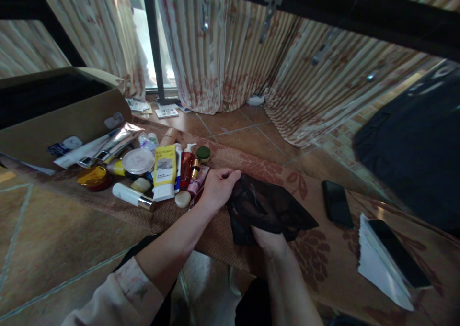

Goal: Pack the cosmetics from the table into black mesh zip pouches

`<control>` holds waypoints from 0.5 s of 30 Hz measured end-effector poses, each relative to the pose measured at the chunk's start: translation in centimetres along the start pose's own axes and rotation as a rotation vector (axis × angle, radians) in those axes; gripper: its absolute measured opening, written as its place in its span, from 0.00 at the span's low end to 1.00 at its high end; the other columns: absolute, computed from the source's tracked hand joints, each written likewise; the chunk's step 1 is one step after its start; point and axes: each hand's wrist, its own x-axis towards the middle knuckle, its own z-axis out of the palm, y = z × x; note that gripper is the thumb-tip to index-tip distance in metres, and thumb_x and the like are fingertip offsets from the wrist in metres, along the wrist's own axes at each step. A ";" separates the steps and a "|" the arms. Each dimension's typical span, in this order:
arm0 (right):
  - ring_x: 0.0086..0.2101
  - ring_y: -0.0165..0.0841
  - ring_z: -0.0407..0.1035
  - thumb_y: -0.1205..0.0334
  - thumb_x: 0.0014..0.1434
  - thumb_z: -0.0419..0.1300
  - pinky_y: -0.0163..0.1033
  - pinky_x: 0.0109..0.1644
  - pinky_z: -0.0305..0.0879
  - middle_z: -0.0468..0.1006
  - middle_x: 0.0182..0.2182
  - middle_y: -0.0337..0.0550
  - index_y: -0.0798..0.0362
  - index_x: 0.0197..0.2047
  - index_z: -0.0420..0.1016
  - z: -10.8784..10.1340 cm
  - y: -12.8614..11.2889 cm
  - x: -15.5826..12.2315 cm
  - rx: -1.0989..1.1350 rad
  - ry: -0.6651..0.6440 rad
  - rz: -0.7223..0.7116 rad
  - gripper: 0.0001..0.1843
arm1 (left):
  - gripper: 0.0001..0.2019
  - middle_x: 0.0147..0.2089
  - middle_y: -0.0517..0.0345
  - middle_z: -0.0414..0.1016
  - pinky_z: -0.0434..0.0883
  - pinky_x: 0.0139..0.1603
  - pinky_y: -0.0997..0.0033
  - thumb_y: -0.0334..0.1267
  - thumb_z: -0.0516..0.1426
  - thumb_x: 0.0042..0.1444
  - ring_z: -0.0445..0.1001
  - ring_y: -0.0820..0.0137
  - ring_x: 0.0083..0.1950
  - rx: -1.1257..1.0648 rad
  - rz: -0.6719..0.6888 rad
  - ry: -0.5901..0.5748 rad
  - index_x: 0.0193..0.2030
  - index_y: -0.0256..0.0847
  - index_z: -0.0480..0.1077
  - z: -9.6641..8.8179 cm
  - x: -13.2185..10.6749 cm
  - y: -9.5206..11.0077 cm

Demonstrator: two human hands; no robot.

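Note:
A black mesh pouch (269, 201) lies across the cloth-covered bench in front of me. My left hand (219, 187) pinches its left edge between thumb and fingers. Inside the pouch is my right hand (268, 237), in up to about the wrist, with its fingers hidden by the dark fabric. Close to my left hand is a crowd of cosmetics: a yellow and white tube (165, 170), a red pump bottle (187, 165), a green-lidded jar (203, 153), a round cream-coloured lid (183, 199) and a white bottle with a silver cap (132, 196).
A cardboard box (64, 129) stands at the bench's left end. Toward the right lie a black phone (337, 204), a second phone (398, 254) and white paper (377, 264). Striped curtains (230, 48) hang behind, and a dark bulky shape (413, 144) fills the right side.

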 end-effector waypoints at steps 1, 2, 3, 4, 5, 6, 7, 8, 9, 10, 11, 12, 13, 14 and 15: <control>0.53 0.39 0.69 0.51 0.55 0.62 0.51 0.59 0.65 0.79 0.46 0.46 0.49 0.48 0.75 0.0 -0.3 0.1 0.009 -0.012 0.017 0.19 | 0.15 0.20 0.61 0.68 0.57 0.22 0.74 0.46 0.59 0.50 0.63 0.74 0.22 -0.011 -0.006 0.005 0.21 0.37 0.72 0.0 0.0 0.1; 0.53 0.39 0.69 0.52 0.55 0.62 0.51 0.60 0.65 0.79 0.46 0.46 0.49 0.48 0.76 -0.1 -0.5 0.1 0.022 -0.021 0.038 0.19 | 0.15 0.20 0.61 0.68 0.57 0.22 0.74 0.46 0.59 0.50 0.63 0.74 0.22 -0.020 -0.011 0.008 0.21 0.37 0.71 0.0 0.0 0.1; 0.53 0.39 0.69 0.52 0.55 0.62 0.51 0.60 0.65 0.79 0.46 0.45 0.48 0.48 0.76 -0.2 -0.7 0.2 0.038 -0.030 0.060 0.18 | 0.15 0.20 0.61 0.68 0.57 0.22 0.74 0.46 0.59 0.50 0.63 0.74 0.22 -0.026 -0.015 0.008 0.21 0.37 0.71 0.0 0.0 0.2; 0.53 0.39 0.69 0.53 0.55 0.62 0.51 0.61 0.65 0.79 0.46 0.45 0.48 0.48 0.76 -0.2 -0.8 0.2 0.055 -0.036 0.081 0.18 | 0.15 0.20 0.61 0.69 0.57 0.22 0.74 0.46 0.59 0.50 0.63 0.74 0.22 -0.029 -0.017 0.010 0.21 0.37 0.71 0.0 0.1 0.2; 0.54 0.40 0.69 0.53 0.55 0.62 0.51 0.61 0.64 0.79 0.46 0.45 0.48 0.49 0.76 -0.3 -0.8 0.1 0.072 -0.040 0.100 0.18 | 0.15 0.20 0.61 0.69 0.57 0.22 0.74 0.46 0.59 0.50 0.63 0.74 0.22 -0.027 -0.017 0.014 0.21 0.37 0.72 0.0 0.1 0.2; 0.54 0.40 0.69 0.53 0.56 0.61 0.52 0.61 0.64 0.79 0.46 0.44 0.47 0.50 0.76 -0.4 -0.8 0.1 0.085 -0.041 0.111 0.19 | 0.15 0.20 0.61 0.69 0.58 0.22 0.74 0.46 0.59 0.50 0.64 0.74 0.22 -0.020 -0.016 0.016 0.22 0.37 0.72 0.0 0.1 0.2; 0.54 0.40 0.69 0.53 0.56 0.61 0.52 0.61 0.64 0.79 0.46 0.44 0.47 0.50 0.75 -0.4 -0.8 0.1 0.098 -0.042 0.114 0.19 | 0.15 0.20 0.61 0.69 0.58 0.22 0.74 0.46 0.59 0.50 0.64 0.74 0.22 -0.009 -0.014 0.020 0.22 0.37 0.72 -0.1 0.2 0.1; 0.55 0.40 0.68 0.53 0.56 0.62 0.53 0.61 0.64 0.79 0.46 0.43 0.46 0.51 0.75 -0.4 -0.7 0.0 0.115 -0.042 0.113 0.19 | 0.15 0.20 0.61 0.69 0.57 0.22 0.74 0.47 0.59 0.50 0.64 0.74 0.22 0.004 -0.011 0.020 0.22 0.37 0.72 -0.1 0.2 0.1; 0.55 0.41 0.68 0.54 0.55 0.62 0.53 0.61 0.63 0.79 0.46 0.43 0.46 0.52 0.75 -0.5 -0.6 0.0 0.139 -0.044 0.114 0.20 | 0.15 0.20 0.61 0.69 0.57 0.22 0.75 0.47 0.59 0.49 0.64 0.74 0.22 0.015 -0.006 0.020 0.22 0.37 0.72 -0.1 0.3 0.0; 0.56 0.41 0.67 0.55 0.54 0.63 0.54 0.62 0.63 0.79 0.47 0.42 0.45 0.52 0.74 -0.5 -0.5 0.0 0.164 -0.048 0.117 0.21 | 0.16 0.20 0.61 0.69 0.57 0.22 0.75 0.47 0.59 0.50 0.64 0.74 0.22 0.024 -0.002 0.018 0.21 0.37 0.72 -0.2 0.3 0.0; 0.56 0.41 0.67 0.56 0.54 0.64 0.54 0.62 0.62 0.79 0.48 0.42 0.44 0.53 0.74 -0.5 -0.4 0.0 0.186 -0.054 0.125 0.21 | 0.16 0.20 0.61 0.69 0.57 0.22 0.75 0.48 0.59 0.50 0.64 0.74 0.22 0.029 0.001 0.016 0.21 0.37 0.72 -0.2 0.3 -0.1; 0.57 0.40 0.67 0.57 0.54 0.64 0.54 0.63 0.62 0.79 0.49 0.41 0.44 0.53 0.74 -0.6 -0.3 0.0 0.201 -0.060 0.135 0.22 | 0.16 0.20 0.61 0.69 0.57 0.22 0.75 0.48 0.58 0.50 0.63 0.74 0.22 0.031 0.005 0.015 0.21 0.37 0.71 -0.2 0.3 -0.1; 0.56 0.40 0.67 0.58 0.54 0.64 0.54 0.63 0.61 0.78 0.50 0.41 0.43 0.53 0.74 -0.7 -0.3 0.0 0.201 -0.065 0.145 0.22 | 0.16 0.20 0.61 0.68 0.57 0.22 0.75 0.48 0.58 0.50 0.63 0.74 0.22 0.029 0.010 0.017 0.20 0.37 0.71 -0.2 0.3 -0.1; 0.56 0.40 0.67 0.59 0.55 0.64 0.54 0.63 0.61 0.78 0.50 0.40 0.43 0.53 0.74 -0.8 -0.4 0.0 0.181 -0.061 0.150 0.21 | 0.16 0.19 0.61 0.68 0.57 0.22 0.75 0.47 0.58 0.50 0.63 0.74 0.21 0.027 0.015 0.019 0.20 0.37 0.70 -0.3 0.3 -0.1; 0.55 0.40 0.68 0.59 0.55 0.64 0.54 0.63 0.61 0.77 0.50 0.40 0.42 0.53 0.74 -0.9 -0.5 0.0 0.156 -0.052 0.150 0.21 | 0.16 0.19 0.61 0.68 0.56 0.22 0.74 0.47 0.58 0.50 0.63 0.75 0.21 0.026 0.020 0.020 0.20 0.37 0.70 -0.3 0.3 -0.1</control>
